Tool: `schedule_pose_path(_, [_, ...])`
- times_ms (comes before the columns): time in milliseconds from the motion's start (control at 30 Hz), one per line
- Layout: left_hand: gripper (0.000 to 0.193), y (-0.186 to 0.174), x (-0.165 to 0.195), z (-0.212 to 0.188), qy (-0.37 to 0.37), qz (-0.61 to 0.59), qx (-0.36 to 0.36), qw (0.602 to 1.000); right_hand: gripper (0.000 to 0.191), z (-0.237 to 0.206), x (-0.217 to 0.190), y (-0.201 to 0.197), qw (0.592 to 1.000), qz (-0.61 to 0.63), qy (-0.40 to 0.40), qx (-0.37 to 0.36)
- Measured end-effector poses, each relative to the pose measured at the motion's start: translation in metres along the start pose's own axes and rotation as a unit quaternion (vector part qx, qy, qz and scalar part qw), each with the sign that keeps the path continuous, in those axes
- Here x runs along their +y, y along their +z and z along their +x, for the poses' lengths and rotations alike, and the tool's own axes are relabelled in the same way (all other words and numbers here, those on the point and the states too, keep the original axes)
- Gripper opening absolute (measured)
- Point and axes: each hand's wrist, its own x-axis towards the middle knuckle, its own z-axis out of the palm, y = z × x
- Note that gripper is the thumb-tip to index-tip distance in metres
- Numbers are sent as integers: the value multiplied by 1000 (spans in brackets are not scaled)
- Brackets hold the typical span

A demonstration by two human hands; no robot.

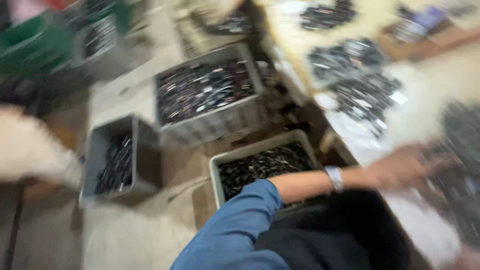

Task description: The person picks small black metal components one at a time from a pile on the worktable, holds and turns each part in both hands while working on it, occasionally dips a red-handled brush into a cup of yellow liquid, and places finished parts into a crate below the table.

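A single arm in a blue sleeve [235,225] is seen stretched from the lower middle of the view toward the right, with a silvery band [334,178] at the wrist; which of the person's hands [407,167] it ends in cannot be told from this blurred view, and no other hand of the wearer is seen. The hand is laid at the edge of a pile of small dark parts [462,170] on the pale-topped desk [425,225], and the fingers [442,161] are smeared by motion, so it cannot be told whether they are spread, curled or closed on any piece. More heaps of the same dark pieces [360,75] are spread farther back on the desk, seemingly laid out flat so that they can be reached and sorted. Below the desk edge, on the floor, a pale bin [215,167] filled with dark pieces is set just beside the person, under the outstretched forearm, presumably placed for easy dropping. A larger grey crate [210,125] heaped with similar parts is stood behind it, and a smaller grey bin [95,165], only partly filled, is set apart to the left. At the far left a pale blurred shape [30,150], possibly another person, is seen.
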Motion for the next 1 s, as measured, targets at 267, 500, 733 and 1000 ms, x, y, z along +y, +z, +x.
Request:
schedule_pose_path(267, [61, -23, 21, 26, -51, -87, 74, 992, 18, -57, 7, -30, 991, -52, 117, 43])
schedule_pose_path(500, [60, -11, 34, 101, 0, -75, 17, 997, 17, -25, -20, -59, 989, -37, 112, 86])
schedule_pose_path(733, [76, 12, 51, 178, -23, -33, -43, 998, 17, -10, -22, -58, 983, -37, 134, 118])
schedule_pose_path(1000, [90, 45, 50, 225, -68, -17, -128, 989, 20, -3, -13, -64, 990, -30, 92, 98])
